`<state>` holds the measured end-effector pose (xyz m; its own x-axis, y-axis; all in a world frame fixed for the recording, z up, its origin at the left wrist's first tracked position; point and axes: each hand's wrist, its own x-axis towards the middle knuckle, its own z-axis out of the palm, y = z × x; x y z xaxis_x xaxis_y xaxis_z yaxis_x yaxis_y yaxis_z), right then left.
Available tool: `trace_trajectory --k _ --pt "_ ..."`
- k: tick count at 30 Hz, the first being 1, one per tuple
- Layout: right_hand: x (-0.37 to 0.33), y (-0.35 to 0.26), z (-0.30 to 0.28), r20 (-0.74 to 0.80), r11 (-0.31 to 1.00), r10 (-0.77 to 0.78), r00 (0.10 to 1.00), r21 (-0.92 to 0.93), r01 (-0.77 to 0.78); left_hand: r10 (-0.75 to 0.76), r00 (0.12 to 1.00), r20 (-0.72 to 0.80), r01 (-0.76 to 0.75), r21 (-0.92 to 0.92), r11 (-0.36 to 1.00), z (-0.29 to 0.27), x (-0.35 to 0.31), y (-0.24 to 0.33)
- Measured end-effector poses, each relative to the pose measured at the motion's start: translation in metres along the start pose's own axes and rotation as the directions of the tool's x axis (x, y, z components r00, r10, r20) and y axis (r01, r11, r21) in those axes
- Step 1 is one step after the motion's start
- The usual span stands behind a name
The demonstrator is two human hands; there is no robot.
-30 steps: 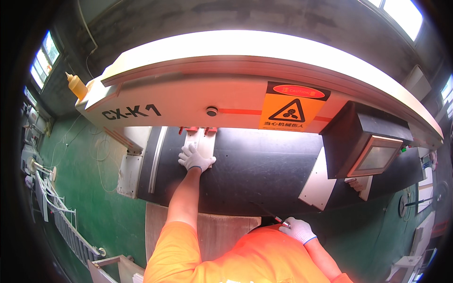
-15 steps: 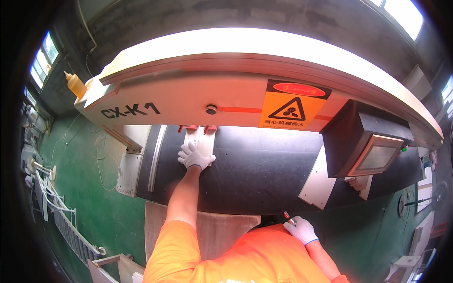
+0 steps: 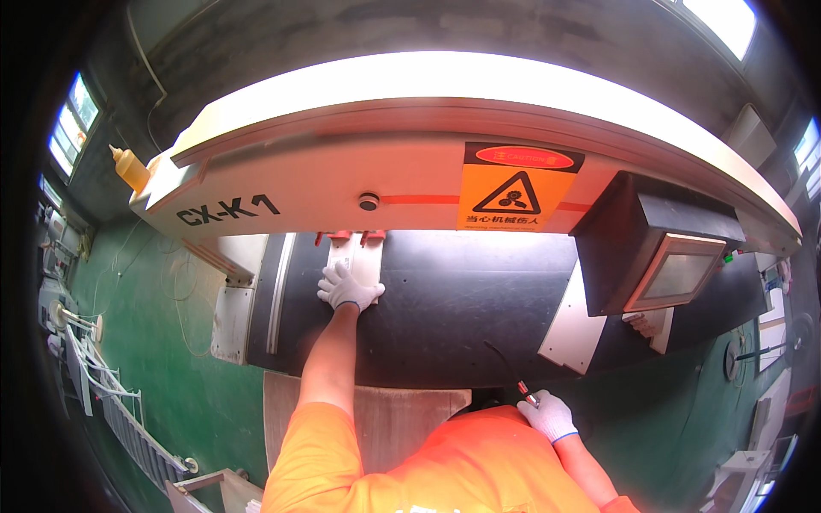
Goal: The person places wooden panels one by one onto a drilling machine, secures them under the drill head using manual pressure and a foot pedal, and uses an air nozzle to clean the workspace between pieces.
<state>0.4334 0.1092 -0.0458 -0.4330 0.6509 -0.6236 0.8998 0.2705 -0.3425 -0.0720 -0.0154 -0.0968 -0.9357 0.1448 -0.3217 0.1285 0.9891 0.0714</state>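
Observation:
My left hand [image 3: 349, 289], in a white glove, rests with fingers spread on a pale flat panel [image 3: 368, 259] on the black machine table [image 3: 436, 308]. The panel's far end lies at red clamp-like parts [image 3: 374, 235] under the machine's beam. At the table's front edge, my right hand [image 3: 550, 416], also gloved, is closed around a slim tool [image 3: 528, 393] with a red and silver body. A thin, dark, curved part of it reaches forward over the table. The exact kind of tool cannot be made out.
A white beam [image 3: 316, 184] with a warning sign spans the table. Its boxed screen [image 3: 678, 274] juts out at right, near a white plate [image 3: 575, 329]. A metal rail [image 3: 280, 295] runs at left. A yellow squeeze bottle [image 3: 130, 169] stands on the beam's left end.
The tool's dark curved part now shows over the table; before, only its red and silver body was plain. My left hand stays on the panel. The view has shifted slightly.

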Motion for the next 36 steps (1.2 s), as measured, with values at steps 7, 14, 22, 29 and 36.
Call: trace_trajectory --k 7,14,22,29,36 --pt "0.000 -0.001 -0.003 0.052 1.000 0.009 0.999 0.010 -0.009 -0.008 0.999 -0.043 0.008 0.002 1.000 0.002 -0.002 0.003" --pt "0.016 0.004 0.004 0.111 0.980 -0.063 0.992 0.194 0.041 0.004 0.995 -0.100 -0.004 0.005 1.000 0.012 -0.026 0.006" --pt "0.052 -0.042 -0.001 0.416 0.774 -0.067 0.907 0.596 -0.216 0.356 0.934 -0.038 -0.356 0.000 0.935 0.101 -0.219 0.051" --pt "0.064 -0.021 0.011 0.433 0.696 -0.058 0.900 0.664 -0.274 0.611 0.787 0.085 -0.608 -0.059 0.791 0.142 -0.285 0.025" --pt "0.085 0.024 0.053 0.274 0.783 -0.254 0.928 0.622 0.030 0.683 0.724 0.097 -0.658 -0.204 0.725 0.128 -0.306 0.029"
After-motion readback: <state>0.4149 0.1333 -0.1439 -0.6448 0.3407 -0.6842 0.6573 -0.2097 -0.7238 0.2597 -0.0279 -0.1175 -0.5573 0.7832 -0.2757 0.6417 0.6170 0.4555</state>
